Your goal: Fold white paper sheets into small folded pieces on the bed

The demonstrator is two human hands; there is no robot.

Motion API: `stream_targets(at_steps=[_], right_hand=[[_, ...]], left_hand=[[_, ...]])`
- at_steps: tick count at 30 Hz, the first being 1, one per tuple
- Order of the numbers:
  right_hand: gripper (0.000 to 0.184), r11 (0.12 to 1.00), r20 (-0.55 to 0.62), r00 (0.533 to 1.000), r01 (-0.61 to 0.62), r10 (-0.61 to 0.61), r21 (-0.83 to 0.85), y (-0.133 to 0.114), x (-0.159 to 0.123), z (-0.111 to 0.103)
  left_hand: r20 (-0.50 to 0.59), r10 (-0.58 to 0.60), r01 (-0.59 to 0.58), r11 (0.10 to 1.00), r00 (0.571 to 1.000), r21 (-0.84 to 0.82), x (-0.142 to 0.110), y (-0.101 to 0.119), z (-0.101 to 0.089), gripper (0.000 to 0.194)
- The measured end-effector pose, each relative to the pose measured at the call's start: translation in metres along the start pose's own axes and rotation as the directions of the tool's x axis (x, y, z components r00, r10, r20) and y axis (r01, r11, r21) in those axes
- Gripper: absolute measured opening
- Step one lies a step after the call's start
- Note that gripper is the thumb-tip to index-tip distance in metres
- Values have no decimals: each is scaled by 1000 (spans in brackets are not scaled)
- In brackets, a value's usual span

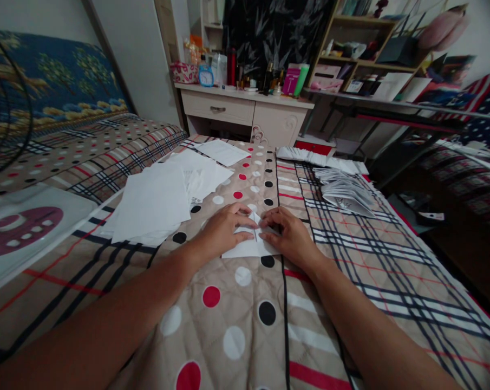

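A: Main thing?

B: White paper (pixel 240 251), looks folded, flat on the bedspread (pixel 212 341) between both hands. Dark line down its middle; can't tell if that's a crease or a gap between flaps.

A: Handling?

B: Should be light, thin, bendy. Probably creases or tears easily and may slip on soft quilting. I'd hold it by the side edges, fingertips only, no hard squeeze.

A: Where's the grip?

B: 2 hands. Left hand (pixel 227 226) at the paper's 10 o'clock, right hand (pixel 286 230) at 3. Paper sits under and between the fingertips, its near edge poking out at 6.

A: Wide or narrow?

B: Both narrow, thumbs near forefingers, touching the paper. Can't tell if it's pinched or only pressed down.

A: Farther out?

B: From the paper: loose white sheets (pixel 151 200) overlapping, between 9 and 10 o'clock. Folded papers (pixel 344 192), bunched, at 2. White row of packets (pixel 321 157) beyond them, between 1 and 2. Clear packet (pixel 76 203) with purple print, at 9, far left.
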State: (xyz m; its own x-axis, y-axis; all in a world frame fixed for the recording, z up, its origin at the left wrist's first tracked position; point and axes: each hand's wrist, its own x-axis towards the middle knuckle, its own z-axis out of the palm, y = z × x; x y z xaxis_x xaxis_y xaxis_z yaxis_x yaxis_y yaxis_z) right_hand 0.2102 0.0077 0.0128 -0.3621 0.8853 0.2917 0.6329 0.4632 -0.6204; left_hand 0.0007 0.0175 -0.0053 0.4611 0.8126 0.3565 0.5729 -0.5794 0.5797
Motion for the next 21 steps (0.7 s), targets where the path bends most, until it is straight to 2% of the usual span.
stream_targets(at_steps=[3,6,8,10,12,15,18,21], right_hand=[[31,994,1,994,-107,107,-34,-4,1,1],[41,986,2,987,-163,163,-38,-8,2,0],[34,981,19,981,-190,191,-44,-9,1,-1],[16,977,47,976,-209,211,-30,-8,0,0],[7,974,64,973,-223,220,42,-7,0,1],[10,926,53,960,-281,276,252,-5,-1,5],[15,837,43,935,-334,351,433,-4,-2,7],[17,826,24,931,-336,365,453,-4,-3,8]], left_hand=[[-54,-31,29,999,998,-38,0,3,-1,30],[-71,-92,86,993,993,-81,1,5,-2,30],[-56,-129,123,987,990,-104,2,5,-2,27],[-36,-151,145,981,988,-126,2,5,-2,26],[-7,-167,163,972,986,-169,2,4,-2,34],[37,-180,183,952,983,-244,1,4,-4,46],[81,-193,208,930,978,-303,0,4,-5,49],[63,-226,233,909,972,-347,0,5,-7,44]])
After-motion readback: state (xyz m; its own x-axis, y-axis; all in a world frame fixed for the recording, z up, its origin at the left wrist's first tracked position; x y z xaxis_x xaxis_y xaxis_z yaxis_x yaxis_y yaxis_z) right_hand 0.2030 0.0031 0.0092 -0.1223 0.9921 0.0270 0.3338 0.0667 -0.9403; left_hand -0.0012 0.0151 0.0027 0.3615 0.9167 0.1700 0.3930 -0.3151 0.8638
